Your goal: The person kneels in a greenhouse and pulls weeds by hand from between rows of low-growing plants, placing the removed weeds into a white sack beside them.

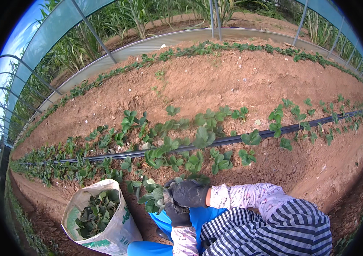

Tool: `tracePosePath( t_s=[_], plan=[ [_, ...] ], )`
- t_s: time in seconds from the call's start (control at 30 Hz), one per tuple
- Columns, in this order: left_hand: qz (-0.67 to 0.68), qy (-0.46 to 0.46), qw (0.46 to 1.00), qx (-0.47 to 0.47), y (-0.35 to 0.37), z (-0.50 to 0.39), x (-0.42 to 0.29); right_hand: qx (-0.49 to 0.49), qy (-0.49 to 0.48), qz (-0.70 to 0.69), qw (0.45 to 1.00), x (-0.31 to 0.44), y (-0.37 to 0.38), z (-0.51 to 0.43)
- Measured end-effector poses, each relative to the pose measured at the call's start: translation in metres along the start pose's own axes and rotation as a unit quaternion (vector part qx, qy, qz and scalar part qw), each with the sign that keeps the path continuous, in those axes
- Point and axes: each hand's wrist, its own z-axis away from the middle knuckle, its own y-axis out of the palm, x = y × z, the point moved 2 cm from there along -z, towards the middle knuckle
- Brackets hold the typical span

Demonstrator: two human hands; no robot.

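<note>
My left hand, in a dark work glove, grips a bunch of leafy green plants that look like strawberry seedlings. Pressed against its fingers from above and the right is my right hand, also gloved; its fingers are curled, and what lies inside them is hidden. Left of the hands stands a white woven sack with green print, its mouth wide, holding many cut or pulled leafy plants. Just beyond the hands, similar plants grow in the reddish soil bed.
Black drip hose or tubing runs along the bed between the plants. Farther off lies another row of low plants, with a pale sheet barrier and metal hoop poles behind it. My blue-clad legs are beside the sack.
</note>
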Motion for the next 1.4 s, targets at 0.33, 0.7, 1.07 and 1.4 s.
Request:
tracePosePath(
  t_s=[0.33, 0.7, 1.07, 1.4],
  plan=[
    [0.043, 0.063, 0.997, 0.011, -0.009, -0.034, -0.007, -0.210, 0.032, -0.138, 0.967, -0.104, -0.050, 0.045],
    [0.003, -0.090, 0.993, 0.072, -0.060, -0.039, 0.011, 0.032, 0.202, -0.026, 0.979, -0.185, 0.009, 0.024],
    [-0.435, -0.084, 0.878, 0.181, -0.059, -0.078, 0.050, -0.112, 0.064, 0.046, 0.991, -0.173, 0.012, 0.011],
    [-0.550, 0.019, 0.790, 0.270, -0.103, -0.089, 0.076, 0.076, 0.481, -0.062, 0.871, -0.270, 0.028, 0.054]
  ],
)
